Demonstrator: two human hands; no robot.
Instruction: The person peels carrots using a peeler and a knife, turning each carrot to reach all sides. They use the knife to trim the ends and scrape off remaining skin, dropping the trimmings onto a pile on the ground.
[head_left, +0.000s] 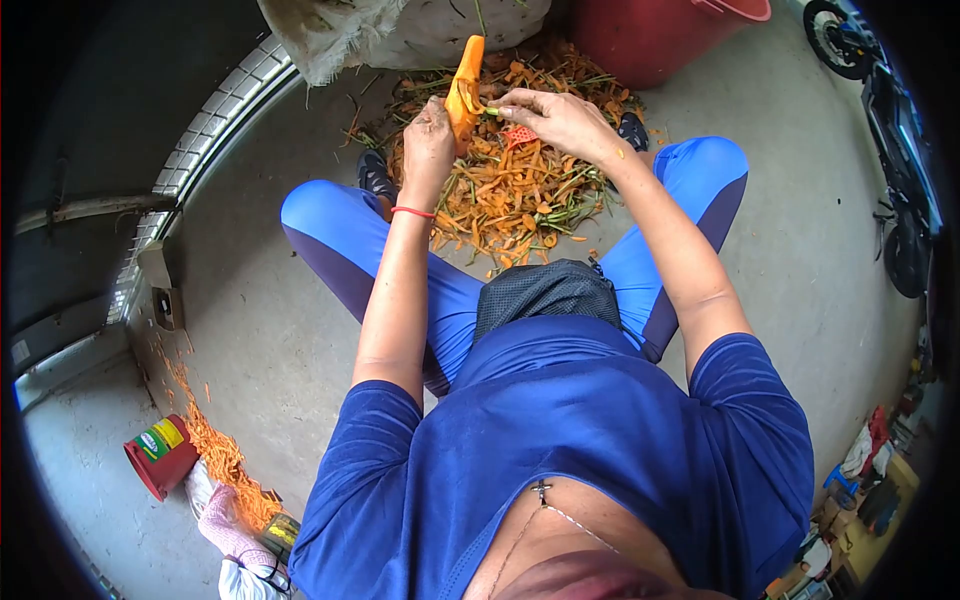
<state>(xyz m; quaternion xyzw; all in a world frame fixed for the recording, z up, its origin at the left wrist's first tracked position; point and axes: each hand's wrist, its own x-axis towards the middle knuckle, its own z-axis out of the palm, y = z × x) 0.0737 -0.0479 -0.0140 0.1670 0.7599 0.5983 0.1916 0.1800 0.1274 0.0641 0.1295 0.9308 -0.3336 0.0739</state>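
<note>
My left hand (430, 138) is closed around the lower side of an orange, carrot-like piece (466, 90), which points up and away from me. On its right side, my right hand (548, 117) pinches a short green stem end (491, 111) against the orange piece. Whether that hand also holds a tool is hidden. Below both hands a heap of orange peelings and green stalks (510, 195) covers the floor between my feet. A red perforated object (519, 136) lies on the heap just under my right hand.
A large red tub (650, 40) and a pale sack (440, 35) stand beyond the heap. Motorbikes (900, 170) are at the right. At lower left lie a red bucket (160, 458) and more orange shreds (225, 455). Assorted items (870, 500) fill the lower right.
</note>
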